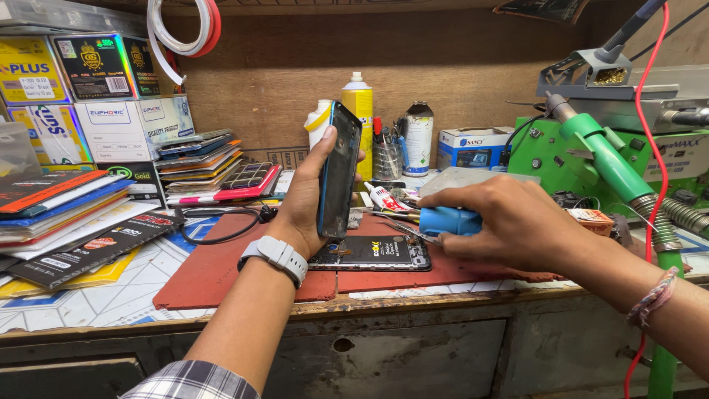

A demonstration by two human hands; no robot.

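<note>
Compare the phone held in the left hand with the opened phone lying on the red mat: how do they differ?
The held phone stands upright on edge, gripped by the left hand; the opened phone lies flat on the red mat. The held phone shows a blue rim and a dark, glossy face; the opened phone shows a black inside with a label. Both are slim, dark rectangles.

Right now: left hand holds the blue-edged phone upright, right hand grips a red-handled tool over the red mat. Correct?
Not quite. In the head view the tool in the right hand has a blue handle, not red. The left hand does hold the blue-edged phone upright over the red mat.
</note>
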